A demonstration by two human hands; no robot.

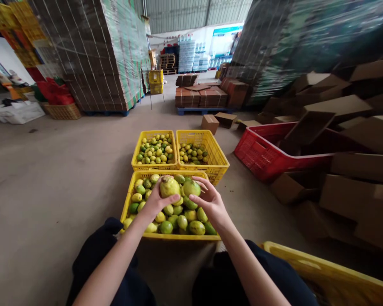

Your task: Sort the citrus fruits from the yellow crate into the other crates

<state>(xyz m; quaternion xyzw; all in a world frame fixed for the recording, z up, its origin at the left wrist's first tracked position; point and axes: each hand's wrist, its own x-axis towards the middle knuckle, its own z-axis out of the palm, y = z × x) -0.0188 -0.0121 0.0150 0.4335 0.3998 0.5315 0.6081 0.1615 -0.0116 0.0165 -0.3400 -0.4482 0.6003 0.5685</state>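
Lemon point(169, 187) fills our left hand point(157, 200), left of the greener one point(190, 187) our right hand point(213, 206) holds, between crate edges point(178, 236).

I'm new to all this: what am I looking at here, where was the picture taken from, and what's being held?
There is no machine here: the arms belong to a person working with two bare hands. The single picture comes from a camera worn on that person's head, looking forward and down.

The left hand holds a knobbly yellow fruit; the right hand holds a smaller, greener fruit. Both are above a near yellow crate full of similar green and yellow fruit.

Just beyond, on the floor, stand two more yellow crates with fruit in them, the right one less full. Off to the right are a red crate and a heap of cardboard boxes.
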